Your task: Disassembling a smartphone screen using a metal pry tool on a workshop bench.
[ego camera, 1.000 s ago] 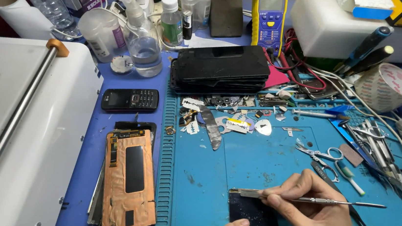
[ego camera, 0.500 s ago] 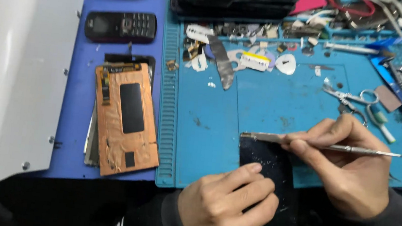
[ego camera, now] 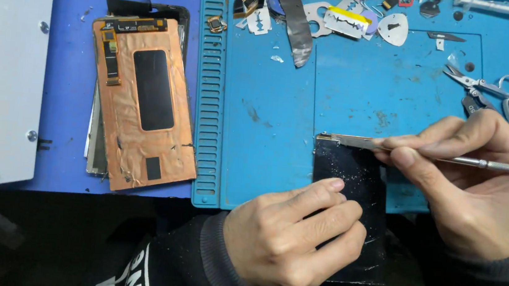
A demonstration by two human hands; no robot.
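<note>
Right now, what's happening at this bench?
A person is working on a black glass panel lying on a blue work mat. The left hand presses it flat, while the right hand holds a thin metal blade tool against the panel's top edge. A copper-backed screen lies to the left, scissors at the right.

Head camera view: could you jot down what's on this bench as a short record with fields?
Left hand: presses down on the black screen panel
Right hand: holds a thin metal tool, blade at the panel's top edge
Surface: blue work mat
Left of mat: copper-backed panel
Top right: scissors
Top middle: razor blade
</note>
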